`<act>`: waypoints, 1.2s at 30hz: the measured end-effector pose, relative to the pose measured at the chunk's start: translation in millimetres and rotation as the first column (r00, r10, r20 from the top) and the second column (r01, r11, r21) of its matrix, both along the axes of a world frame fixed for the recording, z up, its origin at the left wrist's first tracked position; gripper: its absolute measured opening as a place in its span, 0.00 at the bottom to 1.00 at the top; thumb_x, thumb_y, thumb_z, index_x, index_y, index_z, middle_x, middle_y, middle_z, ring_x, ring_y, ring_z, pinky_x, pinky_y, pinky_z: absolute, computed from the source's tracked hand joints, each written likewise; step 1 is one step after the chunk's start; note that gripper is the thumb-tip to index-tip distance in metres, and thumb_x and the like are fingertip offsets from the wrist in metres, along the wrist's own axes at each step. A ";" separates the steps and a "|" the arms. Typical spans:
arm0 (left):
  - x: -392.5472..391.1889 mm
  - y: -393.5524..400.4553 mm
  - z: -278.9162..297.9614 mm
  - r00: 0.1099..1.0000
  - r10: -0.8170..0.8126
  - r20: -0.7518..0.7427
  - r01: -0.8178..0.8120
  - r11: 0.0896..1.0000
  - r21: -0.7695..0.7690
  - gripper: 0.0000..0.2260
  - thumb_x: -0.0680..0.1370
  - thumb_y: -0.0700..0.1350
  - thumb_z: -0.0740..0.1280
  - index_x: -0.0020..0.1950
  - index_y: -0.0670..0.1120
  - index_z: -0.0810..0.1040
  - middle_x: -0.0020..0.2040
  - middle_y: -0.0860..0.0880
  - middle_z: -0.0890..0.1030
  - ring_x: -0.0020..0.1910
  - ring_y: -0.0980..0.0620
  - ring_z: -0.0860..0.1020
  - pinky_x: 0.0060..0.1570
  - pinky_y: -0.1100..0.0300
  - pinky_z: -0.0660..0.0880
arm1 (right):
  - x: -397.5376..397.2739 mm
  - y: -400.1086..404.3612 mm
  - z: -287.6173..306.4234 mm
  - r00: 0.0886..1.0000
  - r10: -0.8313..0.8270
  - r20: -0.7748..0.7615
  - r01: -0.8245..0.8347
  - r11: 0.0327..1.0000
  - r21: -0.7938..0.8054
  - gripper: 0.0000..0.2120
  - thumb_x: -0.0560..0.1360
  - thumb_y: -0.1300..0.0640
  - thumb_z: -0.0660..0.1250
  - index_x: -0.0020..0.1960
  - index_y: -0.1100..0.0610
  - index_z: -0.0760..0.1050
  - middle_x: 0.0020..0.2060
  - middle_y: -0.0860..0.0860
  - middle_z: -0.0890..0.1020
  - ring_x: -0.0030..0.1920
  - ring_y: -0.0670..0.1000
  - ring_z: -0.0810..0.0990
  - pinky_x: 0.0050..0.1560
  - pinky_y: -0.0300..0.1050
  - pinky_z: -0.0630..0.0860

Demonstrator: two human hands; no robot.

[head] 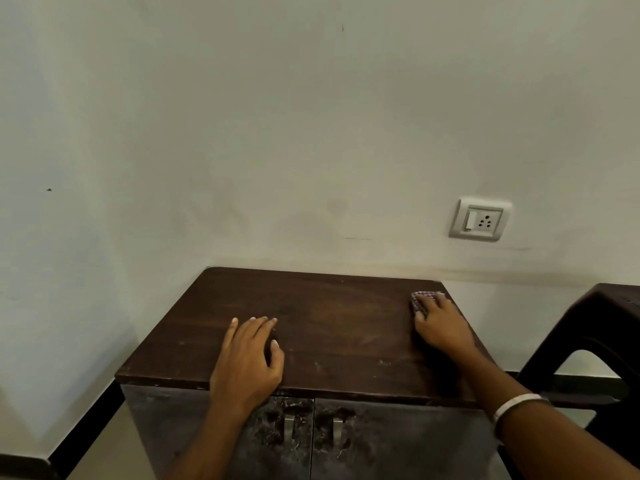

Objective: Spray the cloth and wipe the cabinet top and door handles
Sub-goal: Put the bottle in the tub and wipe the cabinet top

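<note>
A dark wooden cabinet top [322, 317] fills the lower middle of the view. My right hand [441, 325] presses a small checked cloth [423, 299] flat against the top's far right corner; most of the cloth is hidden under my fingers. My left hand [249, 358] rests palm down near the front edge, fingers spread, holding nothing. Below the front edge are two grey doors with a left metal handle [288, 427] and a right metal handle [337, 429], both standing upright side by side. No spray bottle is in view.
A white wall rises behind the cabinet, with a switch and socket plate [479, 220] at the right. A dark plastic stool [595, 344] stands right of the cabinet. A black skirting strip [83, 431] runs along the floor at the left.
</note>
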State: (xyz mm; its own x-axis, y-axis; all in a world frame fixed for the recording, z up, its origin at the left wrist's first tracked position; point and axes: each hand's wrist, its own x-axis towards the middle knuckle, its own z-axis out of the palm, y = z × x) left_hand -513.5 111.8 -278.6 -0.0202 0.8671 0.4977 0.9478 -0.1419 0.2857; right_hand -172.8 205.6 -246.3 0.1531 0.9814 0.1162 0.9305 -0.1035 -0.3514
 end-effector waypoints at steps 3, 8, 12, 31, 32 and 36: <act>0.7 1.2 -1.6 1.000 -0.004 -0.002 0.004 1.000 0.004 0.26 0.75 0.55 0.50 0.67 0.48 0.74 0.65 0.51 0.77 0.68 0.54 0.71 0.75 0.52 0.54 | 26.7 16.0 0.2 0.994 -0.110 -0.001 0.110 0.994 -0.009 0.26 0.79 0.47 0.53 0.76 0.48 0.60 0.77 0.55 0.58 0.76 0.57 0.57 0.75 0.54 0.56; 1.8 3.3 -6.2 1.000 -0.011 -0.015 0.011 1.000 0.026 0.26 0.75 0.55 0.50 0.67 0.49 0.74 0.66 0.51 0.77 0.68 0.55 0.71 0.75 0.51 0.56 | 4.7 44.6 1.5 0.994 -0.108 0.033 0.108 0.994 -0.010 0.25 0.78 0.47 0.53 0.75 0.46 0.62 0.76 0.56 0.59 0.75 0.58 0.58 0.75 0.55 0.57; 0.8 4.2 -5.9 1.000 -0.016 -0.015 0.016 0.999 0.031 0.26 0.75 0.55 0.51 0.67 0.48 0.74 0.65 0.51 0.77 0.68 0.54 0.71 0.74 0.50 0.58 | -57.8 61.0 6.1 0.995 0.095 0.045 -0.094 0.995 -0.019 0.25 0.79 0.47 0.52 0.75 0.47 0.61 0.77 0.55 0.59 0.75 0.57 0.58 0.74 0.53 0.58; 2.8 -0.6 -2.1 1.000 -0.011 -0.012 0.011 1.000 0.010 0.25 0.75 0.54 0.51 0.68 0.50 0.73 0.66 0.52 0.76 0.68 0.55 0.70 0.75 0.52 0.56 | -123.9 69.4 -1.3 0.984 0.165 0.060 -0.167 0.986 0.022 0.26 0.78 0.46 0.52 0.75 0.47 0.60 0.77 0.57 0.58 0.76 0.58 0.57 0.74 0.54 0.56; 3.1 -0.9 -1.8 1.000 -0.011 -0.011 0.011 1.000 0.009 0.25 0.75 0.55 0.51 0.68 0.50 0.73 0.66 0.52 0.76 0.68 0.55 0.70 0.75 0.52 0.56 | -140.7 65.5 -2.1 0.974 0.218 0.061 -0.220 0.975 0.026 0.26 0.78 0.46 0.53 0.75 0.47 0.60 0.77 0.56 0.58 0.76 0.58 0.56 0.74 0.54 0.56; 3.0 -2.0 -0.5 1.000 -0.010 -0.009 0.010 1.000 0.009 0.25 0.75 0.54 0.51 0.68 0.50 0.73 0.66 0.52 0.76 0.68 0.55 0.70 0.75 0.52 0.56 | -166.7 52.3 -2.3 0.939 0.335 0.076 -0.337 0.941 0.018 0.26 0.79 0.45 0.52 0.76 0.48 0.58 0.78 0.54 0.56 0.77 0.56 0.54 0.76 0.53 0.52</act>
State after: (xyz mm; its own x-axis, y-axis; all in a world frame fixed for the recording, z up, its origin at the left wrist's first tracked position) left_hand -510.5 109.8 -279.1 -0.0069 0.8629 0.5054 0.9486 -0.1542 0.2764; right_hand -339.5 257.9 -248.6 -0.1944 0.9701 0.1453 0.9317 0.2290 -0.2818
